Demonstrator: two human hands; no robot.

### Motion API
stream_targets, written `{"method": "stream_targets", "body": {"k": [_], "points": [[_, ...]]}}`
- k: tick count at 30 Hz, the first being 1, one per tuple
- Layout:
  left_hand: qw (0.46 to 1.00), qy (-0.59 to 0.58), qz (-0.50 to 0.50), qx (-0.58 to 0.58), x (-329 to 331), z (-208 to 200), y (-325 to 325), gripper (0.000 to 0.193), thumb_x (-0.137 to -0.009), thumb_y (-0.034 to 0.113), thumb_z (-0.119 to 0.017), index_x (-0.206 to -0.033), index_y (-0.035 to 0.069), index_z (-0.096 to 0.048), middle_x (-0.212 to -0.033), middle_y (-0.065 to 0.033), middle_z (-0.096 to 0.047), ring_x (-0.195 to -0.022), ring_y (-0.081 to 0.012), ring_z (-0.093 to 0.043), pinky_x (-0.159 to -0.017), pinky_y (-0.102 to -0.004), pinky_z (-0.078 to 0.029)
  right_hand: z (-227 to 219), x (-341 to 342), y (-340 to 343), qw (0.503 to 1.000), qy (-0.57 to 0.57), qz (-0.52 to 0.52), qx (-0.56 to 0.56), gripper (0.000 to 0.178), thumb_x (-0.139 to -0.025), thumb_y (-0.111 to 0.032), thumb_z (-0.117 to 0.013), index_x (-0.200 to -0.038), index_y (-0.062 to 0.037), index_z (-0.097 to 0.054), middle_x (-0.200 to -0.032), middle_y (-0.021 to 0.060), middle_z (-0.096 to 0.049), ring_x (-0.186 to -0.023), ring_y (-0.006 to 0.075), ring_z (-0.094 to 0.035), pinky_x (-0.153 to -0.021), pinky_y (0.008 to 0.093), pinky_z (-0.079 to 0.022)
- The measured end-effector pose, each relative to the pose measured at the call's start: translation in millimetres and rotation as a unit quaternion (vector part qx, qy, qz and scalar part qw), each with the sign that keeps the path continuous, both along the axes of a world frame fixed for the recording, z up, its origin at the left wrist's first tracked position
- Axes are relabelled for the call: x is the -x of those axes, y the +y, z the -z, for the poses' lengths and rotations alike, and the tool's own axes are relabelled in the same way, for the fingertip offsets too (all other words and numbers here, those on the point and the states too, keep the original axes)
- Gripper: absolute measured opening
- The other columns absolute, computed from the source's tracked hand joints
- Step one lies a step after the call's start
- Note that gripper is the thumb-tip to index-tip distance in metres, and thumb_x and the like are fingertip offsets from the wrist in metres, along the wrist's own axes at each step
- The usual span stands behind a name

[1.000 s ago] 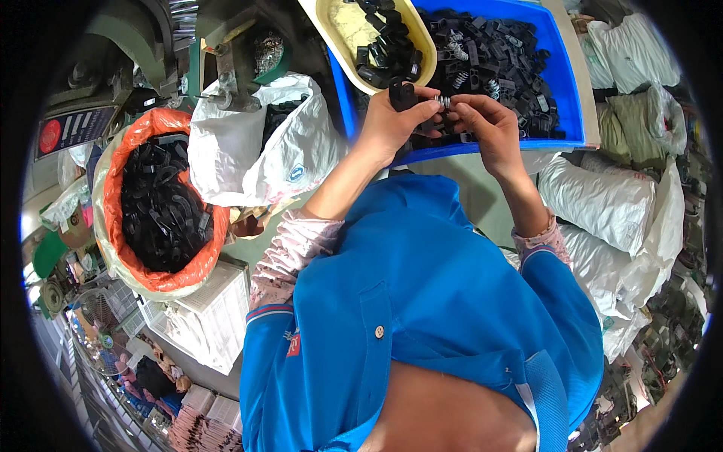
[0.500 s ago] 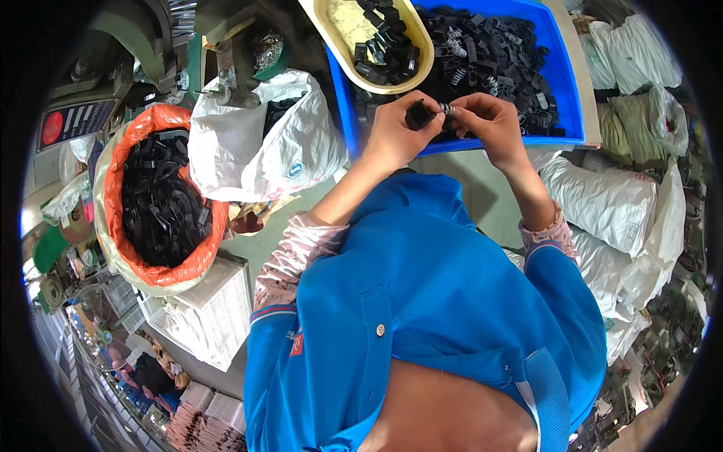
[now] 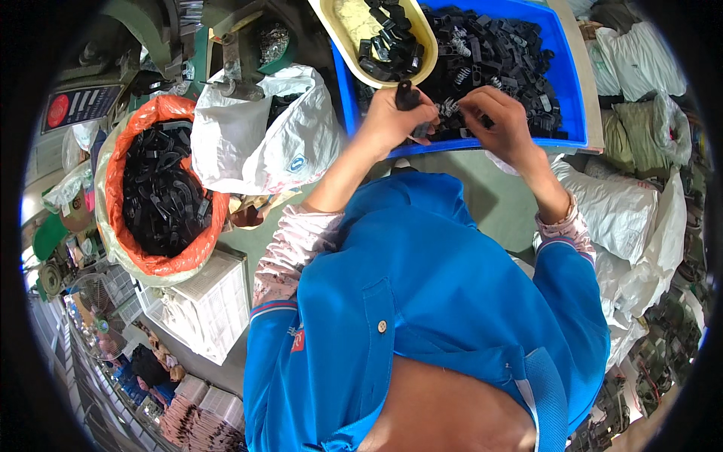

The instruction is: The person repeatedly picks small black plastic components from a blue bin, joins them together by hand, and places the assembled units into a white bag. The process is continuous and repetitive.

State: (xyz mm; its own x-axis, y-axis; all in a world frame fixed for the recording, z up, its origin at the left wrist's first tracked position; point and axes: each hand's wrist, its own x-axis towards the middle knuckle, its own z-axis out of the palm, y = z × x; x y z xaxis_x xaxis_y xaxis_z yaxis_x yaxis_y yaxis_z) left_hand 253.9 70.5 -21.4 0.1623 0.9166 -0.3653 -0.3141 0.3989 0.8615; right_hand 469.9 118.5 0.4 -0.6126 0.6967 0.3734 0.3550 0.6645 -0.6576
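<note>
My left hand [image 3: 393, 120] is closed round a black plastic part [image 3: 407, 96], whose upper end sticks out above the thumb. A coiled metal spring [image 3: 449, 107] shows just beside its fingertips; I cannot tell whether it is on the held part or lies behind it. To the right, my right hand [image 3: 503, 126] is open, thumb and forefinger apart, with dark parts showing in the gap. Both hands are over the near edge of a blue bin [image 3: 581, 98] of loose black plastic parts [image 3: 508, 56] and several springs.
A yellow tub [image 3: 429, 56] holding black parts rests over the bin's left side. Further left stand a white sack [image 3: 294, 151] and an orange-lined sack [image 3: 124, 218] of black parts. White sacks [image 3: 610, 203] lie at right. Machinery [image 3: 233, 56] is at the upper left.
My right hand has drawn away to the right from the left, its fingers parting. The black part in my left hand has turned more upright.
</note>
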Motion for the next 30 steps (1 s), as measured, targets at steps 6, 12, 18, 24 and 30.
{"method": "stream_targets", "body": {"k": [6, 12, 18, 24, 30], "points": [[0.992, 0.118, 0.046, 0.009, 12, -8, 7, 0.016, -0.086, 0.015, -0.072, -0.087, 0.000, -0.065, -0.080, -0.0050, -0.067, -0.068, -0.0128, -0.064, -0.057, -0.0312, -0.059, 19, -31, 25, 0.966, 0.003, 0.168, 0.195, 0.012, -0.091, 0.000, -0.061, -0.102, 0.0003, -0.065, -0.092, 0.0082, -0.069, -0.077, 0.0124, -0.067, -0.066, 0.0268, -0.056], [0.996, 0.052, -0.025, 0.063, 4, 8, 15, 0.013, -0.086, 0.010, -0.070, -0.095, 0.002, -0.065, -0.090, -0.0105, -0.068, -0.077, -0.0201, -0.068, -0.065, -0.0388, -0.061, 17, -21, 19, 0.870, 0.198, 0.101, 0.440, 0.007, -0.093, -0.007, -0.063, -0.095, -0.0002, -0.062, -0.093, 0.0097, -0.070, -0.078, 0.0125, -0.067, -0.064, 0.0256, -0.057], [0.993, 0.087, 0.014, 0.073, -1, 3, 18, 0.013, -0.087, 0.013, -0.069, -0.094, 0.002, -0.065, -0.086, -0.0101, -0.069, -0.073, -0.0199, -0.068, -0.060, -0.0385, -0.061, -4, 11, 4, 0.825, 0.194, -0.023, 0.530, 0.010, -0.093, -0.010, -0.063, -0.094, -0.0005, -0.060, -0.099, 0.0109, -0.068, -0.087, 0.0161, -0.069, -0.069, 0.0254, -0.056], [0.996, 0.046, 0.044, 0.064, 7, -1, 15, 0.018, -0.084, 0.014, -0.073, -0.094, 0.000, -0.067, -0.086, -0.0088, -0.067, -0.078, -0.0184, -0.066, -0.059, -0.0356, -0.060, 36, -5, 21, 0.870, 0.116, 0.060, 0.476, 0.014, -0.092, -0.013, -0.064, -0.096, 0.0002, -0.061, -0.096, 0.0098, -0.068, -0.086, 0.0165, -0.068, -0.069, 0.0282, -0.056], [0.973, 0.147, 0.013, -0.177, 17, 2, -10, 0.033, -0.079, 0.002, -0.075, -0.111, 0.003, -0.067, -0.095, -0.0033, -0.068, -0.087, -0.0066, -0.058, -0.082, -0.0235, -0.049, -20, 17, 19, 0.858, 0.086, -0.037, 0.505, 0.016, -0.091, -0.016, -0.066, -0.094, -0.0005, -0.062, -0.090, 0.0078, -0.068, -0.076, 0.0118, -0.066, -0.066, 0.0245, -0.054]]}}
